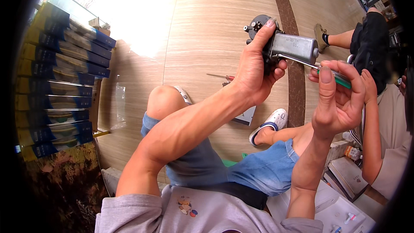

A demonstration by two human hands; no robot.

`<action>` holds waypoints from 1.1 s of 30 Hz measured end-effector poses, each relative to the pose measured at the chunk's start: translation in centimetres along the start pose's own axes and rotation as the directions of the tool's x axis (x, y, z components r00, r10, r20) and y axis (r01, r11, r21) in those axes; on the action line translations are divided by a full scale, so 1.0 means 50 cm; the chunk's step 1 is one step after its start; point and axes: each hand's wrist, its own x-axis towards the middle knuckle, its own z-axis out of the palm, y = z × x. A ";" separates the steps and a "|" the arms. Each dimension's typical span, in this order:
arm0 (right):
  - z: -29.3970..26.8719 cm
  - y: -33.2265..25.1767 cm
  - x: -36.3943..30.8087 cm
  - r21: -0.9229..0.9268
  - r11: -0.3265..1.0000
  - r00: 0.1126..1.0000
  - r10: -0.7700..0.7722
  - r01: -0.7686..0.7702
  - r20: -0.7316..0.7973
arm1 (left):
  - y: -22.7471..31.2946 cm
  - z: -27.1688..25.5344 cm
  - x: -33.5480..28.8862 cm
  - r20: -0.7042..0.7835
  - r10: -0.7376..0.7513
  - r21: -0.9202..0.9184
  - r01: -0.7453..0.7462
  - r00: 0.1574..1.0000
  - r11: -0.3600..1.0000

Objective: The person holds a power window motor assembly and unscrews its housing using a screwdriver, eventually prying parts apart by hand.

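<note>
My left hand [258, 67] is wrapped round a small electric motor [295, 46] with a silver metal can and a black gear housing [261, 22] at its far left end. The thumb presses on the housing and the fingertips show beneath it. In my right hand [336, 99] is a screwdriver [343, 80] with a green handle, pinched between thumb and fingers. Its metal shaft lies along the near side of the motor can, the tip by the joint between can and housing. Whether the tip sits in a screw I cannot tell.
On the floor below lie a red-handled screwdriver [228, 77] and a grey box [245, 116], partly behind my arm. Blue and yellow boxes [56, 90] are stacked at the left. Close on the right sits another person [390, 138]; a white case [334, 209] stands lower right.
</note>
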 end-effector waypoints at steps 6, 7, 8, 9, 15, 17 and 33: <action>-0.003 0.001 0.001 -0.004 1.000 1.000 0.014 -0.014 0.000 | -0.002 0.001 0.002 0.007 -0.007 -0.003 0.007 1.000 1.000; -0.003 0.001 0.001 0.000 1.000 1.000 0.018 -0.018 0.000 | -0.002 0.001 0.001 0.008 -0.008 -0.004 0.008 1.000 1.000; -0.002 0.000 0.001 0.002 1.000 1.000 0.019 -0.019 -0.001 | -0.001 0.001 0.001 0.007 -0.007 -0.003 0.007 1.000 1.000; -0.002 -0.002 0.001 -0.005 1.000 1.000 0.027 -0.027 -0.001 | 0.000 0.001 0.001 0.003 -0.002 0.001 0.002 1.000 1.000; -0.006 -0.003 0.006 -0.014 0.998 0.998 0.059 -0.059 0.004 | -0.002 0.002 0.001 -0.008 0.003 0.025 -0.003 1.000 1.000; -0.007 -0.002 0.007 -0.016 0.998 0.998 0.058 -0.058 0.007 | -0.003 0.002 0.001 -0.011 0.010 0.033 -0.010 1.000 0.999; -0.009 0.010 -0.009 -0.173 0.979 0.994 -0.101 0.107 0.044 | -0.006 0.002 0.003 -0.024 -0.005 -0.006 0.005 1.000 1.000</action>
